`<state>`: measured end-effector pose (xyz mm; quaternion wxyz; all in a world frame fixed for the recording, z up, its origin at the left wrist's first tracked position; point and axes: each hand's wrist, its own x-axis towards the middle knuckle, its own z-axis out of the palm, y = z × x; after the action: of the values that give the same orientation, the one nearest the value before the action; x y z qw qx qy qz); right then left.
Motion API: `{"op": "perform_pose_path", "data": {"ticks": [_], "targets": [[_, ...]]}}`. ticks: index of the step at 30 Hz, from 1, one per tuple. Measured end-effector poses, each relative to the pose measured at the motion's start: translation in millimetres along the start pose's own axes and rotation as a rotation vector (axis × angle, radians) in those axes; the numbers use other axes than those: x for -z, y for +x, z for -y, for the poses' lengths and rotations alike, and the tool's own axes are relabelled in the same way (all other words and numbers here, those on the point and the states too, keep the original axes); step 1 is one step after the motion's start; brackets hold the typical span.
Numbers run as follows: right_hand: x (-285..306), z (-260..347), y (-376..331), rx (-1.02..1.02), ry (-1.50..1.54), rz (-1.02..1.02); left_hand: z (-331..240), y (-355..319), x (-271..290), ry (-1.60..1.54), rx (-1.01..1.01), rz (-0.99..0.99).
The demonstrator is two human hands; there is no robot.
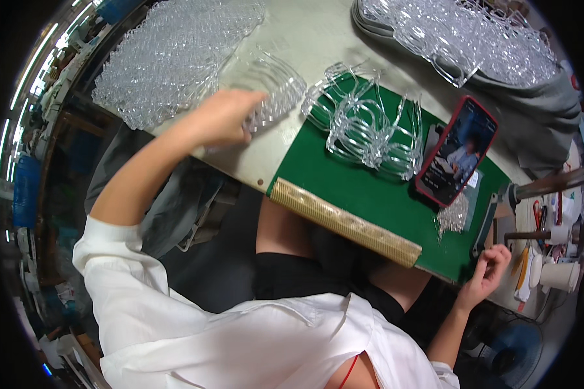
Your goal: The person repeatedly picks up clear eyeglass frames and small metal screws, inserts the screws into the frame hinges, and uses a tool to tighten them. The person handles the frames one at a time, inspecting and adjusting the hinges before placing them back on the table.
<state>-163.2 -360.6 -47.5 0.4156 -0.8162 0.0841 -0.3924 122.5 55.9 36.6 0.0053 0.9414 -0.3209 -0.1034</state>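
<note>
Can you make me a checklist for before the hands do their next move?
1. Bare left hand gripping the fanned row of clear plastic frames: cannot tell; it's blurred.
2. Tangled pile of clear looped plastic frames wholly on the flat green mat: not ok; its left side pokes past the edge.
3. Tiny silvery bits put away: not ok; they lie in a loose heap.
4. Red-edged rectangular phone showing a picture: ok.
5. Bare right hand empty: cannot tell; fingers are curled.
</note>
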Motion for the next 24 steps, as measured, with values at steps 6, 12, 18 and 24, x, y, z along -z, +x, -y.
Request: {"op": "perform_pose_path", "data": {"ticks": [6, 12, 18, 24], "targets": [[-0.4, 7.9, -5.6, -0.076, -0.264, 0.009, 9.7, -14.0, 37.1, 0.026, -0.005, -0.312], [-13.9, 12.1, 0.2, -0.109, -0.441, 0.071, 171.9, 147.4, 106.5, 0.463, 0.037, -0.770], [-22.2, 20.0, 4.1, -0.102, -0.607, 0.093, 297.1, 283.3, 82.8, 0.324, 0.309, -0.374], [-20.8, 22.2, 0.4, -0.093, -0.648, 0.074, 337.2, 270.1, 86.8, 0.383, 0.286, -0.130]]}}
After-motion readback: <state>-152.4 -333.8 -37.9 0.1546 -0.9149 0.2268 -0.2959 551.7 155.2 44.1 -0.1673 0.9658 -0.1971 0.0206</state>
